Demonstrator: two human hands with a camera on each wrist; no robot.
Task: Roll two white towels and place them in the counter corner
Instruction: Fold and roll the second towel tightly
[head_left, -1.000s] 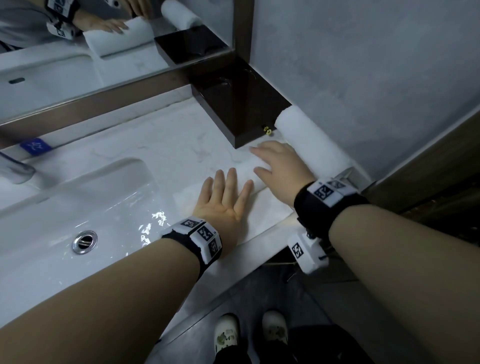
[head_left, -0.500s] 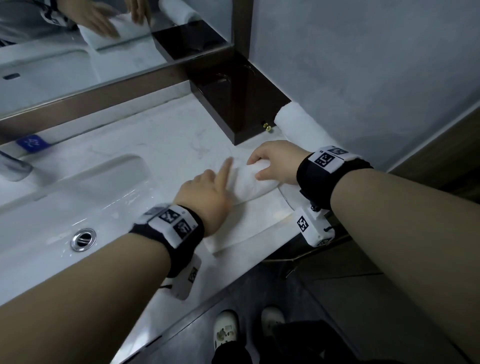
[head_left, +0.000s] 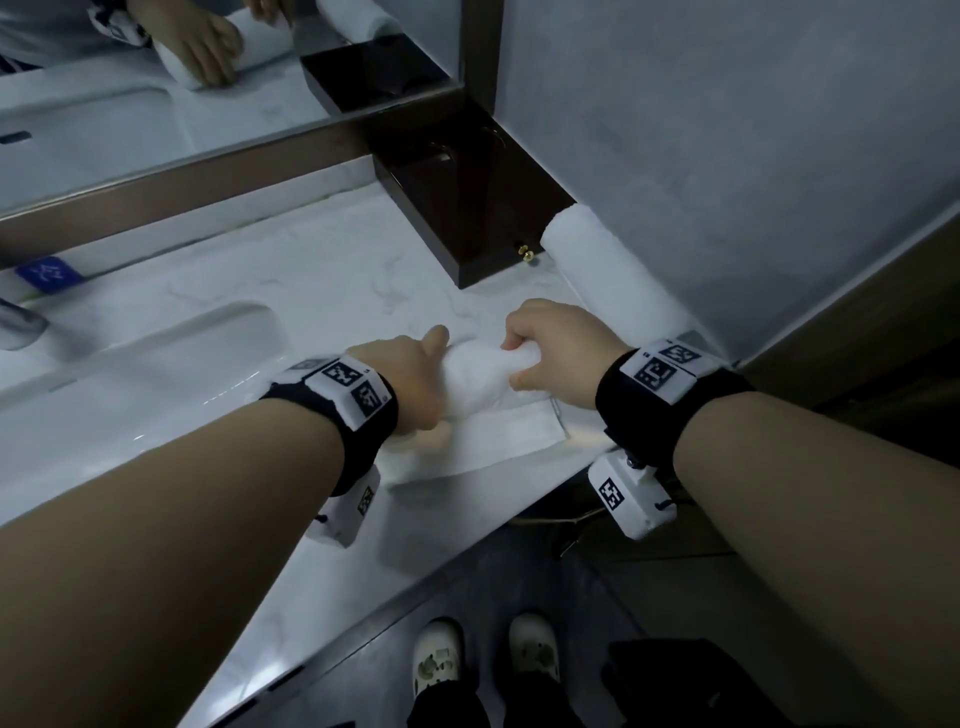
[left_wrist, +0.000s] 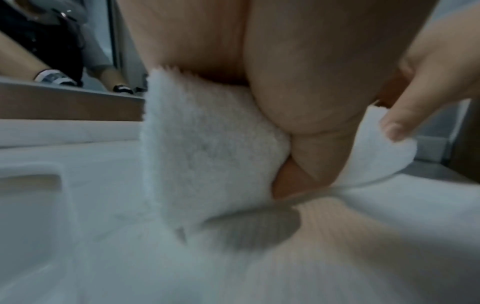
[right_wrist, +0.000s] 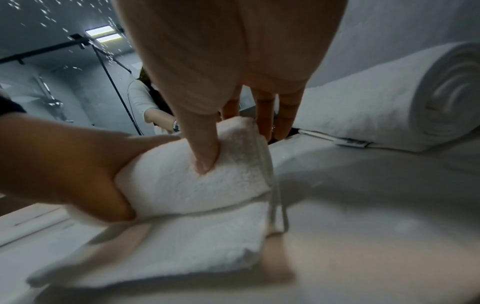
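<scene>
At the centre of the head view, both forearms reach forward over the counter (head_left: 322, 291). The left hand (head_left: 410, 379) and right hand (head_left: 556, 353) curl knuckles-up around the half-rolled towel (head_left: 478, 374), its flat tail lying toward the counter edge. The rolled towel (head_left: 602, 270) lies against the wall, centre right.

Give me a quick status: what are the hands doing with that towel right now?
Left hand and right hand both gripping the half-rolled towel, flat tail unrolled. First rolled towel lying against the wall. Nothing in the way.
</scene>
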